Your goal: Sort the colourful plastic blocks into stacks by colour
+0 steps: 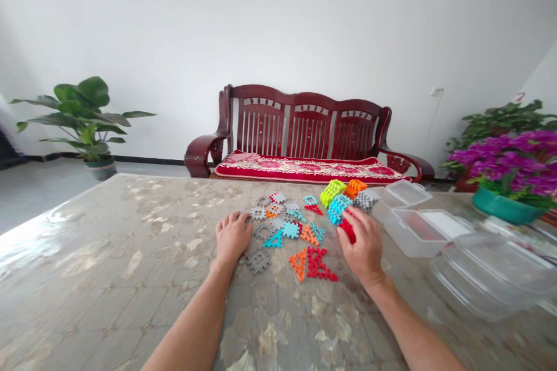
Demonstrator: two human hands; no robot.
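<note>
My left hand [234, 236] lies flat on the table, fingers stretched out, just left of a loose spread of interlocking plastic tiles. Among these are a grey window-shaped tile [259, 261], a light blue square tile [291, 230], an orange triangle tile [298, 264] and red tiles [319, 265]. My right hand [362, 242] is closed around a red block of tiles [347, 231], partly hidden by the fingers. Touching or close behind it stand a blue block [339, 208], a lime green block [332, 192], an orange block [354, 188] and a grey block [366, 200].
A clear plastic box [413, 237] with an open lid [408, 192] stands right of the blocks. Nearer me is a larger transparent container [496, 275]. Purple flowers in a teal pot [505, 204] stand at the right. A wooden bench [304, 127] is beyond the patterned tablecloth [130, 278].
</note>
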